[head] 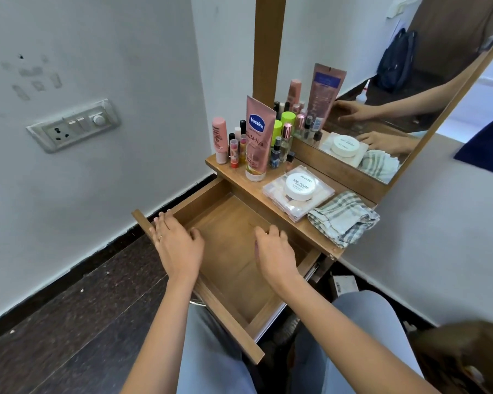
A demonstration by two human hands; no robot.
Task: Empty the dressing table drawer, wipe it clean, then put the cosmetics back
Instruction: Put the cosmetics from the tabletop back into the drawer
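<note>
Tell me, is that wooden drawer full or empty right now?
Empty where visible: the pulled-out brown wooden drawer shows only bare board; the left hand and right hand hide small patches.

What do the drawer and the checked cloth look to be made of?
The drawer looks like wood-grain laminated board, matte: even brown grain, flat thin panels. The checked cloth looks like woven fabric, perhaps cotton: soft crumpled folds, grey-green checks.

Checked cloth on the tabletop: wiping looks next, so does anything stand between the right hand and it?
Nothing visible does. The right hand is over the open wooden drawer; the crumpled green-and-white checked cloth lies unobstructed on the wooden tabletop beside it.
</note>
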